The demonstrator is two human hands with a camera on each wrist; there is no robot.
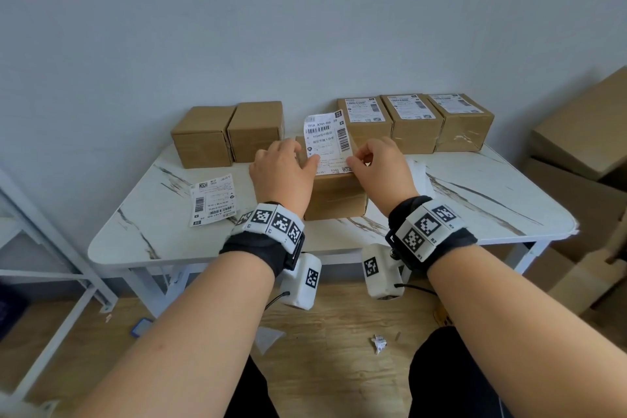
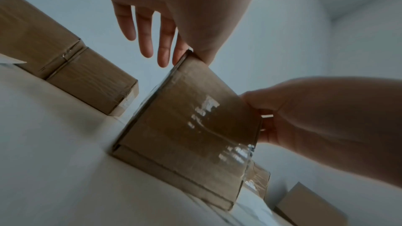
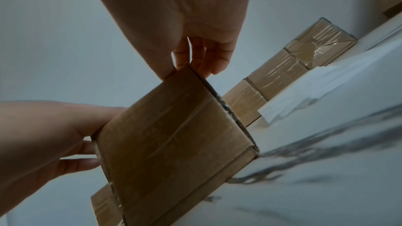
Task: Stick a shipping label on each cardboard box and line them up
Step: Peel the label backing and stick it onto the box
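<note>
A taped cardboard box (image 1: 334, 195) (image 2: 185, 126) (image 3: 174, 143) stands mid-table in front of me. A white shipping label (image 1: 325, 137) lies on its top, the far end curling up off the cardboard. My left hand (image 1: 298, 163) (image 2: 165, 28) has straight fingers, the index pressing the label's near left part onto the box. My right hand (image 1: 359, 159) (image 3: 195, 54) has curled fingers and pinches the label's near right corner at the box's top edge. Three labelled boxes (image 1: 412, 122) sit in a row at the back right. Two bare boxes (image 1: 230, 134) sit at the back left.
A spare label (image 1: 212, 198) lies on the marble-pattern table (image 1: 481, 204) at the left. White backing sheets (image 1: 419, 173) lie right of the box. Large cardboard cartons (image 1: 576, 136) stand to the right and a white metal rack (image 1: 51, 248) to the left.
</note>
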